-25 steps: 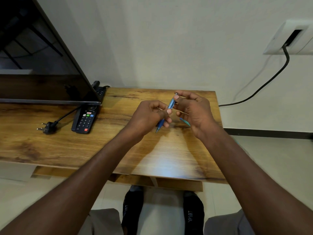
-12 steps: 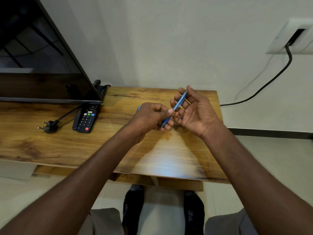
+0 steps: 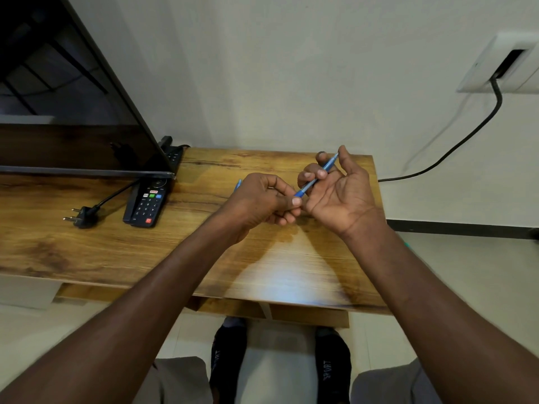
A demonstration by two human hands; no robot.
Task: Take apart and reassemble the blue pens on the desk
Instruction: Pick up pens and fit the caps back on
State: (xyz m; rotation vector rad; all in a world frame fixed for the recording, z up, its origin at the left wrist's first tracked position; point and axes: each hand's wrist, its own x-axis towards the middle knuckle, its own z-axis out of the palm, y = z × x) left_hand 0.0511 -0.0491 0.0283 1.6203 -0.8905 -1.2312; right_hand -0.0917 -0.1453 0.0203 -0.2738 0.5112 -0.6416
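The blue pen [image 3: 316, 177] points toward 1 o'clock; left hand [image 3: 262, 199] pinches its low end, right hand [image 3: 338, 191] fingers curl around it.

White lettering reading "SPORT" runs down the right black shoe [image 3: 332, 371] beneath the wooden desk [image 3: 87, 246]; the matching print on the left black shoe [image 3: 227, 363] is only partly legible. The remote control [image 3: 145, 204] carries numbered keys too small to make out.
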